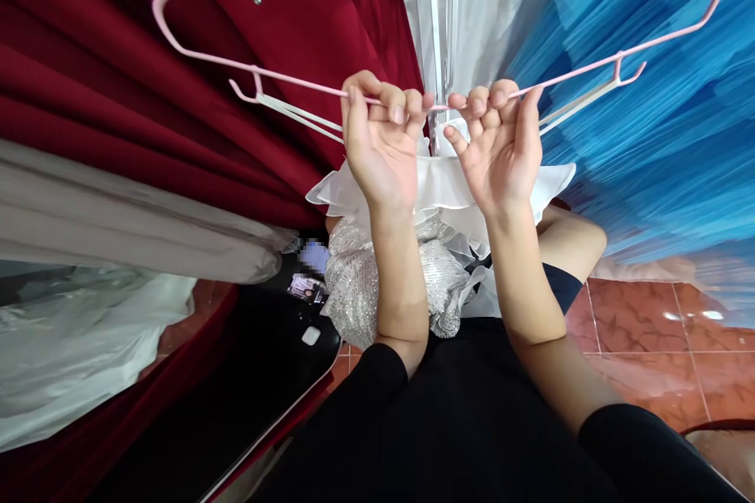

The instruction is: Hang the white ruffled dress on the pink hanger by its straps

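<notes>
A pink clothes hanger [300, 80] spans the upper part of the head view. My left hand [386, 134] has its fingers curled over the hanger's bottom bar, left of the middle. On the right of the middle, my right hand [499, 137] grips the same bar, palm facing me. White straps [581, 106] loop over the hanger's small hooks on both sides. From them hangs a garment with a white ruffled top [440, 182] and a silver sequined part [354, 275] bunched over my lap. My forearms hide part of it.
Dark red drapery [283, 16] hangs on the left, blue tulle [625, 141] on the right. A black seat or bench [236, 377] beside me carries a small white case [310, 335] and a printed card or packet [307, 288]. Orange-red tiles [642, 330] cover the floor.
</notes>
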`<state>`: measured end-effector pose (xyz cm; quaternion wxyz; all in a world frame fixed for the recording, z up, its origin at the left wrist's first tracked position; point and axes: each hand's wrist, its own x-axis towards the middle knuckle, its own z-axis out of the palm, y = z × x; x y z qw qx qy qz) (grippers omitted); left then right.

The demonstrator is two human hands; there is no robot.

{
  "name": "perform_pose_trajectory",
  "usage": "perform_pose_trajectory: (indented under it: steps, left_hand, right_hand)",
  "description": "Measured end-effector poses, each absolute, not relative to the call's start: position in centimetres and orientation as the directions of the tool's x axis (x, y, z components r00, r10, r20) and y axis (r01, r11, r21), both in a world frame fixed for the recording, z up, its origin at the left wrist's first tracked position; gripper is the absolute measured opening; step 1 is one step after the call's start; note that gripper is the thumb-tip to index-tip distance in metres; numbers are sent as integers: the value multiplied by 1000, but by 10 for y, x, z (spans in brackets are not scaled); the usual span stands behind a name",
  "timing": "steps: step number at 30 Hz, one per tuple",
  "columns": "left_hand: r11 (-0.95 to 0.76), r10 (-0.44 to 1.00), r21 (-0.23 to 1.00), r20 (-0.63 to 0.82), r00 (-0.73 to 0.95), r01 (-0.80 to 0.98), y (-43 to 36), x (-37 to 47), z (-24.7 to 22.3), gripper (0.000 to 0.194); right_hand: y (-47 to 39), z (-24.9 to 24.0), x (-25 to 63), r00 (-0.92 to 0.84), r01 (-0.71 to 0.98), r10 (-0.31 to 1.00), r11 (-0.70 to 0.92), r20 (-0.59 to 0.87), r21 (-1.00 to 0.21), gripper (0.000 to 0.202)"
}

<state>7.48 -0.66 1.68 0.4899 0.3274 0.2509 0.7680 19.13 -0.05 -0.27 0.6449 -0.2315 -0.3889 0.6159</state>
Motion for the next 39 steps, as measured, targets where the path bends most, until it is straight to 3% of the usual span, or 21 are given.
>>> perform_pose_trajectory:
  steps: [4,6,9,12,18,26,29,36,39]
  left_hand:
    - [-357,931,835,282,-232,-419,-22,60,15,19]
    - [-410,882,861,290,-371,-301,-27,50,10,18]
    - [-546,683,823,332,-650,-154,-29,35,-2,12]
    - [-607,561,790,348,-752,-87,-26,24,-14,11]
    - [-519,727,831,306,-614,-200,-18,26,-23,24]
    - [-590,584,807,432,-687,6,-14,20,-28,14]
    - [-534,685,845,406,-606,-38,-13,3,-31,14]
    - [-448,735,893,349,-582,-30,-33,-15,-14,24]
    - [-349,823,923,219,-524,-163,-45,-10,6,32]
  right_hand:
    - [11,0,199,-39,-635,966,174,257,-752,41]
    - [15,2,202,-31,-651,965,178,260,-738,42]
    - [17,0,201,-30,-686,964,173,265,-706,41]
    - [16,-5,198,-38,-726,958,168,283,-667,35]
    - [24,-5,197,-92,-808,926,147,367,-571,25]
    - [14,3,195,-48,-810,939,163,340,-564,26]
    - [15,4,194,-61,-792,941,157,333,-590,26]
    - [18,2,194,-70,-827,923,159,379,-539,32]
    - [18,5,199,-54,-780,941,169,334,-603,30]
